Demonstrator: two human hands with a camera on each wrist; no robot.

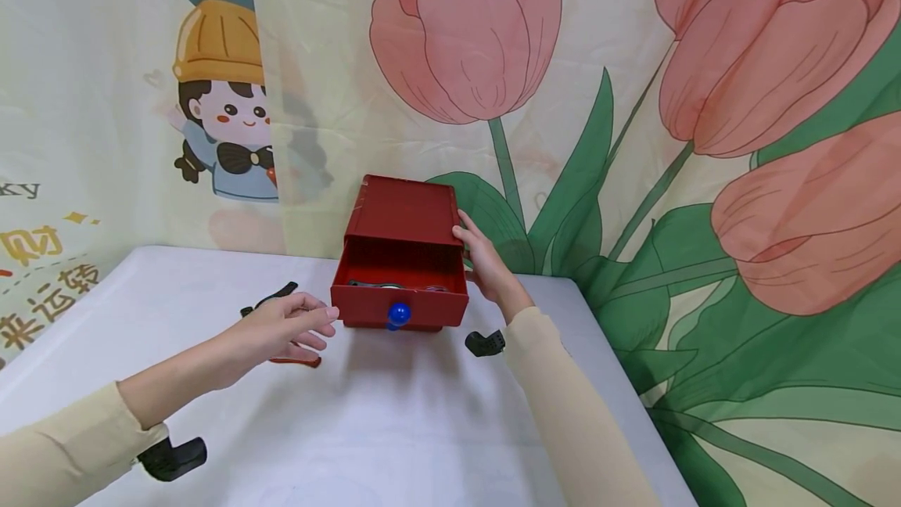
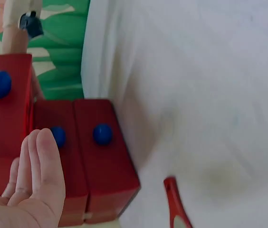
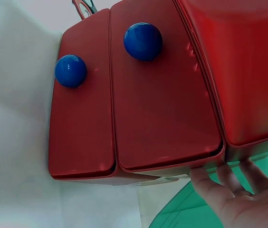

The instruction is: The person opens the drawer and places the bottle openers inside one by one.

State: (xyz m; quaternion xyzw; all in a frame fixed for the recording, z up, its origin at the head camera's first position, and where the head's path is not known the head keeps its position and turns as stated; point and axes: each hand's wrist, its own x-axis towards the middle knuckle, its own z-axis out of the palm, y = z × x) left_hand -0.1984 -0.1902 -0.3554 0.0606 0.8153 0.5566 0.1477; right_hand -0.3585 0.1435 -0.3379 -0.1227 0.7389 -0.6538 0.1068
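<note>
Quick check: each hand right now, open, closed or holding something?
Left hand: open, holding nothing, by the pulled-out top drawer.
Right hand: open, fingers against the side of the red cabinet.

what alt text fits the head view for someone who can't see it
A red cabinet with its top drawer open stands on a white table, a person's right hand against its side and left hand near the drawer's front. Behind hangs a backdrop printed with large tulips.
</note>
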